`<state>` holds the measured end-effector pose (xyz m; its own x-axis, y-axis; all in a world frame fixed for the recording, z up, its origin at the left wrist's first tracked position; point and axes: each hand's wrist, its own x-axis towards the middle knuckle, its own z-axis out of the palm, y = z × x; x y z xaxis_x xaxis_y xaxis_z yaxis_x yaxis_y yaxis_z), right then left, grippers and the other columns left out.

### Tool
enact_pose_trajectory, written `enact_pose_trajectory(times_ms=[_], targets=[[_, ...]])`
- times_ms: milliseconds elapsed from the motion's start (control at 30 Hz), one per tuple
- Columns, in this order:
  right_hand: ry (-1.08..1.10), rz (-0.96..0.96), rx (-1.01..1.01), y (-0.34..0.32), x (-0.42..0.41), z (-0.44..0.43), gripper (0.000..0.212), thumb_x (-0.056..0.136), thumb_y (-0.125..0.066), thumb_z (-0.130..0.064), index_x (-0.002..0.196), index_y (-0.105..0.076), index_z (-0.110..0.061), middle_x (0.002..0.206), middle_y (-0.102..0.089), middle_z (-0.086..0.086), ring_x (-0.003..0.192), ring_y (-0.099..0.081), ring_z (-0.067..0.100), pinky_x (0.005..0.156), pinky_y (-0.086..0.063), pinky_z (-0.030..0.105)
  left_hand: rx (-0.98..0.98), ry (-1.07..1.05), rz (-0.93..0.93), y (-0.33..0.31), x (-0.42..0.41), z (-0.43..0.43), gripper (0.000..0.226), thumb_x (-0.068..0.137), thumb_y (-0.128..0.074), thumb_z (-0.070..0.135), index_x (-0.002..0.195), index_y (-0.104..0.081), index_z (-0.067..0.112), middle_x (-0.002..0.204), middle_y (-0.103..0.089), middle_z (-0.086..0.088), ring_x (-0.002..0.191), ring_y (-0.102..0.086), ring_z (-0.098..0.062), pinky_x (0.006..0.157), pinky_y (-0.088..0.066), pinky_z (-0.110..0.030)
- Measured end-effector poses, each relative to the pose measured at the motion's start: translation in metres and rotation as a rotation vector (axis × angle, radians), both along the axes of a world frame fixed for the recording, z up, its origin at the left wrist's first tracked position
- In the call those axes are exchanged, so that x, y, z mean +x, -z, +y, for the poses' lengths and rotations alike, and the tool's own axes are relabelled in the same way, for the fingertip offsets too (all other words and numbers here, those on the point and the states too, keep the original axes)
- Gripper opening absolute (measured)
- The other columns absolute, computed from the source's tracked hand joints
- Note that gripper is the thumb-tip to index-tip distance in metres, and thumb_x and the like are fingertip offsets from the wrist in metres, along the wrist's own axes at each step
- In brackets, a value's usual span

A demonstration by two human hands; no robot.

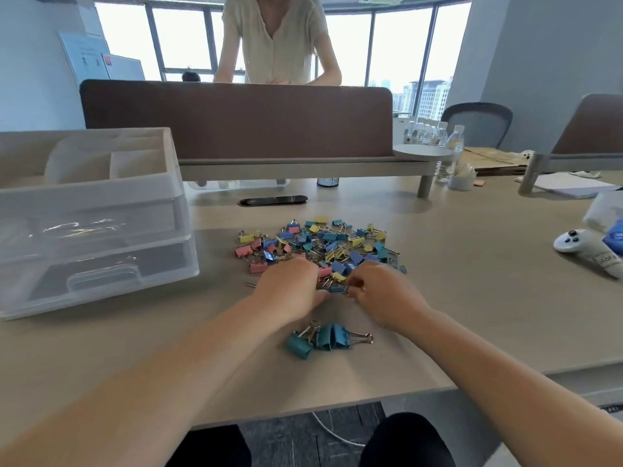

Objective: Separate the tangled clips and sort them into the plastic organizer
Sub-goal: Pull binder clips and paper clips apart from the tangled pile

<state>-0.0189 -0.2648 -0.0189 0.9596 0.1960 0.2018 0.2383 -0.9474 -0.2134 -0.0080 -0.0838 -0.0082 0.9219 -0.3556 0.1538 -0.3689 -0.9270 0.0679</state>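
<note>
- Head view, writing: the grip of the white controller (588,252) at the right edge carries a few dark letters, too small to read. The sheets on the board (86,57) in the upper left are also too blurred to read.
- The left hand (290,284) lies back-up in the middle of the frame, forearm reaching in from the lower left. Its fingers dip into the near edge of the clip pile (323,244). They are hidden from here, so I cannot tell whether they grasp anything.
- The right hand (384,291) comes in from the lower right, just beside the left. Its fingers are curled and pinch a teal clip (336,289) at the pile's near edge.
- The pile of pink, yellow, blue and teal binder clips sits at the centre of the wooden table (472,298).
- A small cluster of teal clips (323,338) lies apart from the pile, lower in the frame between the two forearms.
- The clear plastic organizer (91,203), with drawers below and open compartments on top, stands at the left, well apart from the pile.
- Behind a brown divider (236,123) at the top, another person (276,38) stands.
</note>
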Motion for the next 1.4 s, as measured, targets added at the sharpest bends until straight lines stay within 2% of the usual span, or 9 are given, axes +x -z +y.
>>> enact_pose_trajectory(times_ms=[200,367,533,633,800,1033,1100,1233,1400], targets=[[0.054,-0.021,0.018,0.006,0.015,-0.012,0.017,0.099,-0.05,-0.027,0.104,-0.066,-0.023,0.105,-0.058,-0.005,0.089,-0.057,0.016,0.077,-0.054,0.034,0.078,-0.01,-0.006,0.005,0.009,-0.008,0.044,0.088,-0.058,0.055,0.067,-0.042,0.02,0.149,-0.042,-0.013,0.092,-0.067,-0.024,0.068,-0.051,-0.033],[0.07,-0.025,0.026,0.009,0.015,-0.018,0.013,0.099,-0.051,-0.024,0.1,-0.064,-0.021,0.101,-0.056,-0.004,0.085,-0.058,0.016,0.075,-0.056,0.036,-0.019,-0.048,0.013,0.006,0.008,-0.009,0.031,0.09,-0.059,0.042,0.086,-0.057,0.012,0.14,-0.048,-0.013,0.082,-0.064,-0.021,0.071,-0.054,-0.037],[0.075,-0.011,0.052,0.009,0.015,-0.023,0.018,0.099,-0.053,-0.023,0.114,-0.063,-0.022,0.112,-0.057,-0.004,0.094,-0.059,0.018,0.081,-0.056,0.037,-0.158,-0.014,0.002,0.0,0.005,-0.001,0.022,0.091,-0.062,0.036,0.095,-0.056,0.016,0.098,-0.053,0.0,0.08,-0.055,-0.016,0.069,-0.048,-0.033],[0.067,-0.008,0.043,0.007,0.016,-0.023,0.023,0.098,-0.054,-0.03,0.118,-0.063,-0.022,0.114,-0.057,-0.004,0.096,-0.058,0.018,0.082,-0.055,0.037,-0.21,0.012,0.026,-0.004,0.005,0.002,0.021,0.089,-0.065,0.038,0.097,-0.059,0.019,0.094,-0.057,0.004,0.08,-0.057,-0.013,0.072,-0.051,-0.035],[0.141,0.032,-0.008,0.004,0.022,-0.015,0.027,0.096,-0.057,-0.041,0.103,-0.066,-0.016,0.103,-0.055,0.0,0.089,-0.058,0.021,0.077,-0.055,0.039,-0.256,0.08,0.137,-0.008,-0.001,-0.004,0.024,0.087,-0.069,0.04,0.099,-0.064,0.02,0.087,-0.062,0.007,0.08,-0.06,-0.01,0.076,-0.053,-0.036],[0.175,0.08,0.043,0.003,0.033,-0.013,0.019,0.094,-0.063,-0.034,0.087,-0.065,-0.017,0.094,-0.064,0.003,0.081,-0.062,0.021,0.069,-0.053,0.034,-0.24,0.112,0.237,-0.007,-0.009,-0.016,0.025,0.09,-0.063,0.044,0.099,-0.06,0.021,0.083,-0.061,0.004,0.118,-0.055,-0.022,0.111,-0.035,-0.042],[0.186,0.081,0.063,0.003,0.033,-0.014,0.019,0.094,-0.062,-0.035,0.085,-0.06,-0.019,0.09,-0.064,0.002,0.079,-0.061,0.02,0.067,-0.051,0.033,-0.23,0.121,0.244,-0.009,-0.012,-0.019,0.025,0.091,-0.063,0.043,0.098,-0.06,0.019,0.084,-0.06,0.004,0.117,-0.056,-0.025,0.102,-0.042,-0.04],[0.193,0.055,0.112,0.003,0.031,-0.016,0.023,0.097,-0.059,-0.034,0.08,-0.052,-0.02,0.082,-0.06,-0.001,0.067,-0.053,0.013,0.053,-0.039,0.026,-0.235,0.142,0.237,-0.009,-0.012,-0.022,0.023,0.09,-0.063,0.044,0.097,-0.058,0.023,0.081,-0.056,0.011,0.078,-0.057,-0.008,0.073,-0.049,-0.029],[0.173,0.026,0.279,0.001,0.024,-0.016,0.017,0.097,-0.059,-0.027,0.083,-0.055,-0.017,0.081,-0.06,-0.001,0.068,-0.054,0.014,0.056,-0.043,0.028,-0.197,0.153,0.226,-0.004,-0.015,-0.025,0.025,0.09,-0.062,0.045,0.101,-0.061,0.023,0.088,-0.056,0.011,0.078,-0.055,-0.006,0.064,-0.043,-0.025]])
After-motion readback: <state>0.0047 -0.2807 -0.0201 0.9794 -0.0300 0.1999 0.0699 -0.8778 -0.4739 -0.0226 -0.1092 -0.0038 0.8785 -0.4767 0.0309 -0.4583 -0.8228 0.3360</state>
